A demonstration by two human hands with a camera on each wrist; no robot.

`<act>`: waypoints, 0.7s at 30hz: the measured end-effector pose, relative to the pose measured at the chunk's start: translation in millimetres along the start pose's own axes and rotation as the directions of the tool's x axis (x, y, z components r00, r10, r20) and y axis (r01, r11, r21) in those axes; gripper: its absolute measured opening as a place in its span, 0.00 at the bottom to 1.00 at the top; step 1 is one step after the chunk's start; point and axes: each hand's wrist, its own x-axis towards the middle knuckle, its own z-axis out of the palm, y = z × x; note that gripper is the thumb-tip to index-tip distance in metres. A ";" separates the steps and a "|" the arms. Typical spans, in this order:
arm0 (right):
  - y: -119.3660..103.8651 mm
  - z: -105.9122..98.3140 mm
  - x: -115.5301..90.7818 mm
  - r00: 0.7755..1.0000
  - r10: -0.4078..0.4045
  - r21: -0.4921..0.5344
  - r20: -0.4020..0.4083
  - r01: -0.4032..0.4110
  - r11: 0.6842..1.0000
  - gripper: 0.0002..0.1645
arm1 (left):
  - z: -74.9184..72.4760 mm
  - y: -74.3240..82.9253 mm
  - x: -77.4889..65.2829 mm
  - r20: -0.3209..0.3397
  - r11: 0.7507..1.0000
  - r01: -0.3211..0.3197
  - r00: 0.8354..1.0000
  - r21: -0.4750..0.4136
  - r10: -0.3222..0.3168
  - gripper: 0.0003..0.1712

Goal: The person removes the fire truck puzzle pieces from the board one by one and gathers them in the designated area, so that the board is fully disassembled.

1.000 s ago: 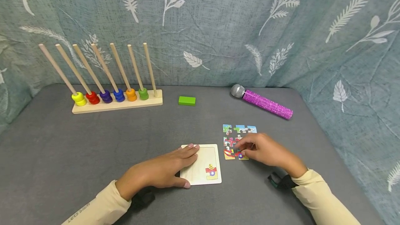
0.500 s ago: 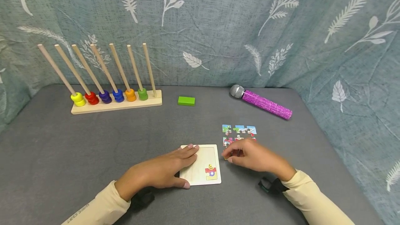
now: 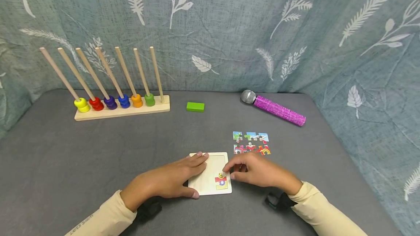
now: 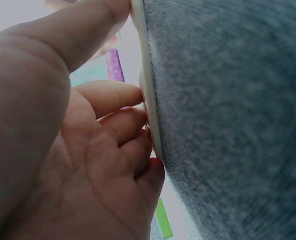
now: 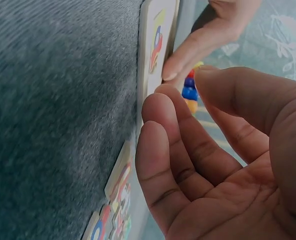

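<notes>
A square wooden puzzle tray [image 3: 206,183] lies flat before me, one colourful jigsaw piece [image 3: 221,182] in its lower right corner. My left hand [image 3: 175,177] rests on the tray's left side, fingers spread over it and thumb at the near edge. In the left wrist view, the fingertips touch the tray's thin rim [image 4: 150,95]. My right hand [image 3: 259,170] hovers at the tray's right edge, index fingertip close to the piece. In the right wrist view, its thumb stands apart from the bent fingers [image 5: 155,155], and nothing shows between them.
Loose jigsaw pieces [image 3: 251,136] lie right of the tray, some hidden behind my right hand. Farther back are a purple glitter toy microphone [image 3: 279,109], a green block [image 3: 195,107] and a wooden peg stand [image 3: 123,114] with coloured rings. A patterned curtain [image 3: 210,39] hangs behind the table.
My right hand has moved left and nearer, from over the loose pieces to the tray's right edge. My left hand has stayed on the tray.
</notes>
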 end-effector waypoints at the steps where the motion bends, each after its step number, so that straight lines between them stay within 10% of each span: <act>1: 0.0 0.7 0.6 1.000 -0.005 -0.002 -0.001 0.005 1.000 0.11 | 0.5 -0.2 0.0 -0.003 1.000 -0.005 1.000 0.000 0.005 0.47; 21: -3.5 8.3 12.8 0.998 -0.038 0.054 0.056 0.035 0.998 0.10 | 2.3 -0.3 -0.9 -0.027 1.000 -0.011 1.000 -0.003 0.011 0.46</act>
